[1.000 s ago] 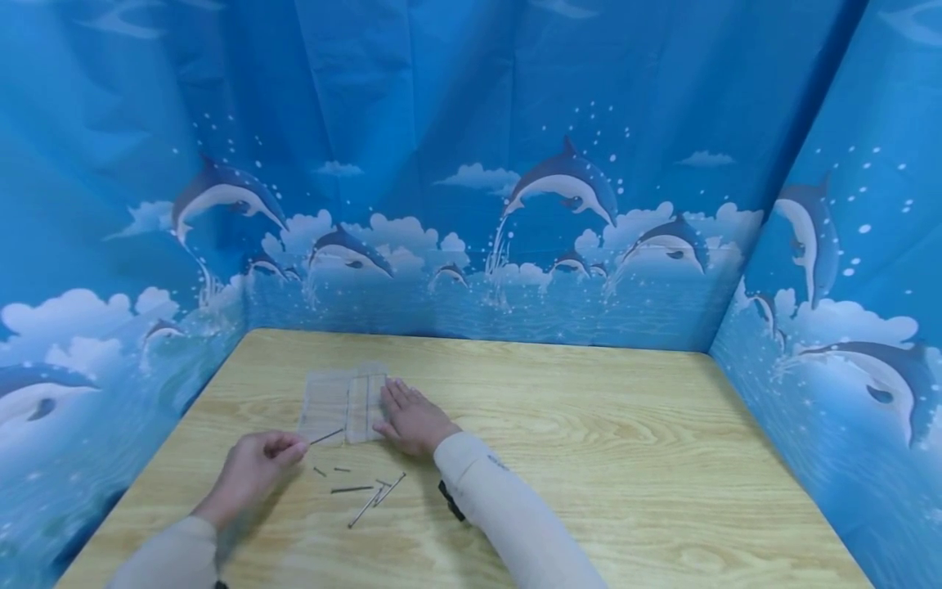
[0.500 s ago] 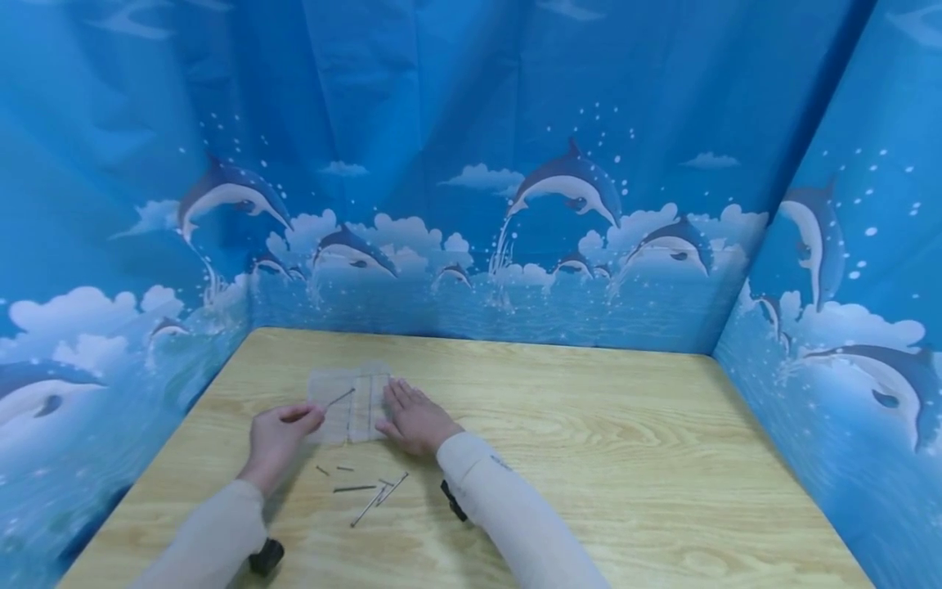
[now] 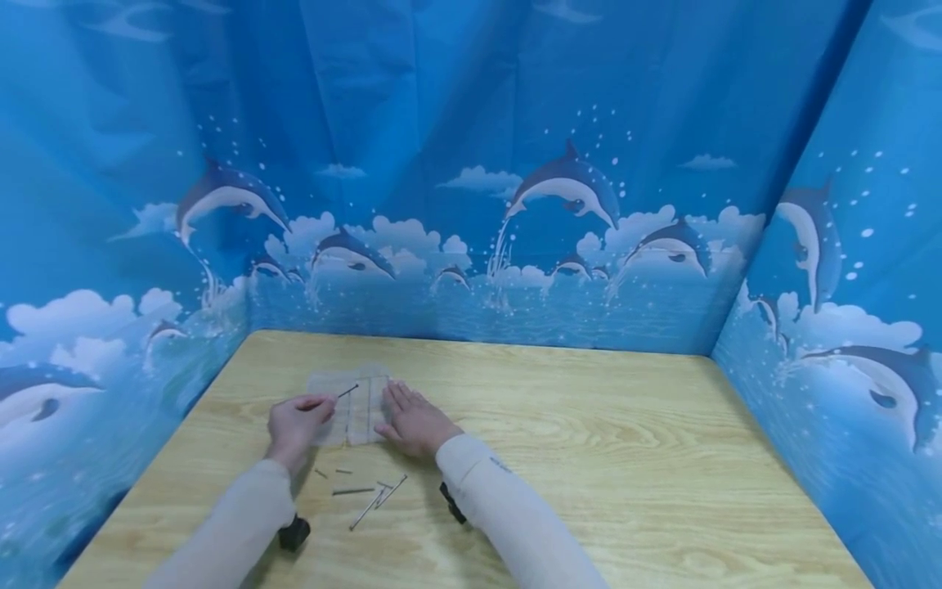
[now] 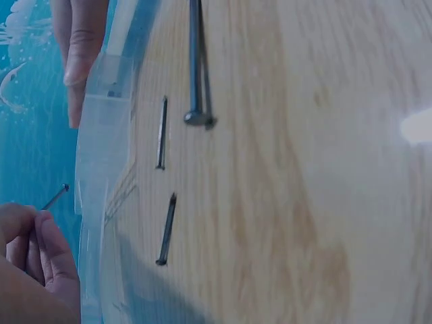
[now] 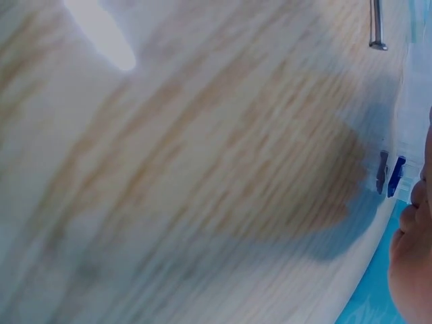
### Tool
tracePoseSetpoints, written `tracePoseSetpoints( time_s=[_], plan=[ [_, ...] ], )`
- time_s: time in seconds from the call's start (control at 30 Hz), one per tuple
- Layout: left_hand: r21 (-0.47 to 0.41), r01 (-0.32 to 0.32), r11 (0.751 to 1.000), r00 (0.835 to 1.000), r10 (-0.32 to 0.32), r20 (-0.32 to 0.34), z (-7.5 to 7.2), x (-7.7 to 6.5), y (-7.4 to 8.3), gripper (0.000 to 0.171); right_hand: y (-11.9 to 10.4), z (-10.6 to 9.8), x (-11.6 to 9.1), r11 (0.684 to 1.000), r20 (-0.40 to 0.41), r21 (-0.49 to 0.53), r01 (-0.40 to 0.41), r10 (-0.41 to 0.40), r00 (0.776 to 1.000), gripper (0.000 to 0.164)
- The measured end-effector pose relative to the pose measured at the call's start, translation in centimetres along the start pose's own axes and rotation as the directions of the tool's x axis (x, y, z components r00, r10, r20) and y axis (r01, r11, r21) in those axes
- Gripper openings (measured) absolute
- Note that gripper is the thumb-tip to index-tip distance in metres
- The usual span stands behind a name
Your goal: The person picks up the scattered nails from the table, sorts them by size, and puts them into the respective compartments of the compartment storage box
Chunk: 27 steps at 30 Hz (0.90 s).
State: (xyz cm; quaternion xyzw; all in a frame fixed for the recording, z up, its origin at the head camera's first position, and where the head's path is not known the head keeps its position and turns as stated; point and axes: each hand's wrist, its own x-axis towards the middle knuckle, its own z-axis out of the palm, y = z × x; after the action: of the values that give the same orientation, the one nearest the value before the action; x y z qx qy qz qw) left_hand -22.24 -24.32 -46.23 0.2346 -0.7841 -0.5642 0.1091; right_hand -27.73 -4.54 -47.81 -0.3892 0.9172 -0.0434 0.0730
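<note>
My left hand [image 3: 298, 421] pinches a nail [image 3: 348, 391] between thumb and fingers, its head pointing away to the upper right. The nail is held over a flat clear plastic box [image 3: 361, 427] with dividing lines, near the table's back left. In the left wrist view the nail [image 4: 58, 196] sticks out beyond the fingertips. My right hand [image 3: 417, 423] rests against the box's right side with its fingers extended. Only part of the right hand [image 5: 413, 260] shows in the right wrist view, beside the clear plastic.
Several loose nails lie in front of the box: a long nail [image 3: 353, 492], another long nail [image 3: 364, 513], and short ones such as a small nail [image 3: 321, 474]. The wooden table [image 3: 625, 458] meets a blue dolphin-print curtain [image 3: 471, 294] at the back and sides.
My left hand has moved forward and right, carrying the nail from the box's near left corner to over its middle. The right hand stays in place.
</note>
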Motion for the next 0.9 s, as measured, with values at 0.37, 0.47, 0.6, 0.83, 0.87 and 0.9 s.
tracePoseSetpoints(
  time_s=[0.37, 0.47, 0.6, 0.83, 0.87, 0.9],
  plan=[
    [0.120, -0.026, 0.992, 0.998, 0.033, -0.057, 2.2, 0.3, 0.2, 0.019, 0.1, 0.2, 0.1, 1.000, 0.005, -0.006, -0.015, 0.015, 1.000, 0.064],
    [0.163, -0.033, 0.986, 0.997, 0.044, -0.067, 2.7, 0.2, 0.2, 0.017, 0.1, 0.2, 0.0, 1.000, 0.003, 0.000, -0.009, 0.009, 1.000, 0.064],
    [0.221, -0.069, 0.973, 0.995, 0.083, -0.057, 3.1, -0.1, 0.1, 0.014, 0.0, 0.3, 0.0, 1.000, -0.003, 0.013, 0.002, -0.002, 1.000, 0.065],
    [0.278, -0.195, 0.940, 0.974, 0.220, -0.058, 3.4, -0.4, 0.0, 0.011, 0.0, 0.1, -0.1, 1.000, -0.013, 0.016, 0.007, -0.007, 1.000, 0.064],
    [0.285, -0.212, 0.935, 0.970, 0.237, -0.058, 3.4, -0.4, 0.0, 0.011, 0.0, 0.1, -0.1, 1.000, -0.013, 0.016, 0.005, -0.005, 1.000, 0.064],
    [0.293, -0.226, 0.929, 0.966, 0.252, -0.054, 3.4, -0.4, 0.0, 0.011, 0.0, 0.1, 0.0, 1.000, -0.015, 0.013, 0.002, -0.002, 1.000, 0.065]
  ],
)
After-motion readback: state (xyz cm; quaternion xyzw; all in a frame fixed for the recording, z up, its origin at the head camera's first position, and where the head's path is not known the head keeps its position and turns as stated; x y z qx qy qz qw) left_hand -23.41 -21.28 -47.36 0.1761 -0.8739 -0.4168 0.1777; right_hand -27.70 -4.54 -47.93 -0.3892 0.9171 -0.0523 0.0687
